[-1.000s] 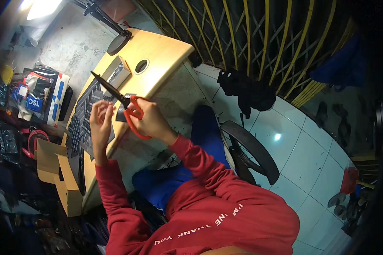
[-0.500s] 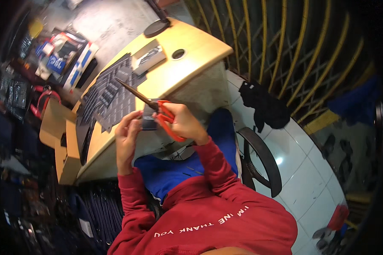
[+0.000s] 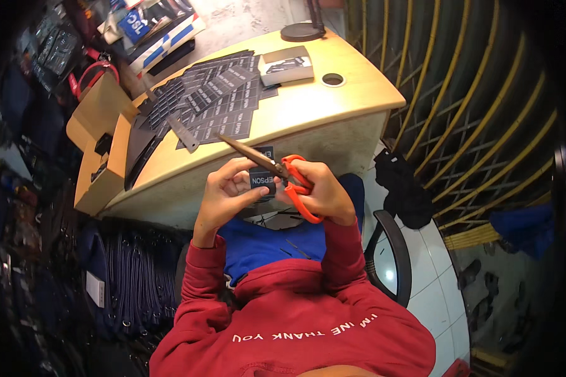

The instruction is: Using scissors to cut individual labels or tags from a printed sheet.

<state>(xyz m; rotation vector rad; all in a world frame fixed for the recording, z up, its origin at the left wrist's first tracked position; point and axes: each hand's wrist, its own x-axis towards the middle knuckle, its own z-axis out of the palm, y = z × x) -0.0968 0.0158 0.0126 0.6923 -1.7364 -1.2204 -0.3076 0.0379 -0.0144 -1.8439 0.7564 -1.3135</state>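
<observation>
Between the thumb and fingers of my left hand is a small strip of dark labels with pale print. My right hand grips a pair of scissors by its orange handles, the long dark blades pointing up and left. The blades cross over the strip's upper part; whether they touch it I cannot tell. Both hands are above my lap, in front of the desk's near edge. On the desk beyond lie several printed dark label sheets, overlapping, with a metal ruler near their front corner.
On the wooden desk stand a small white box with dark pieces inside, a roll of tape and a black stand base. An open cardboard box is at the desk's left end. Dark straps hang at lower left.
My view has turned, so the desk sits further right in the picture. My left hand has shifted its hold on the label strip, whose printed face shows more now. The right hand keeps the scissors.
</observation>
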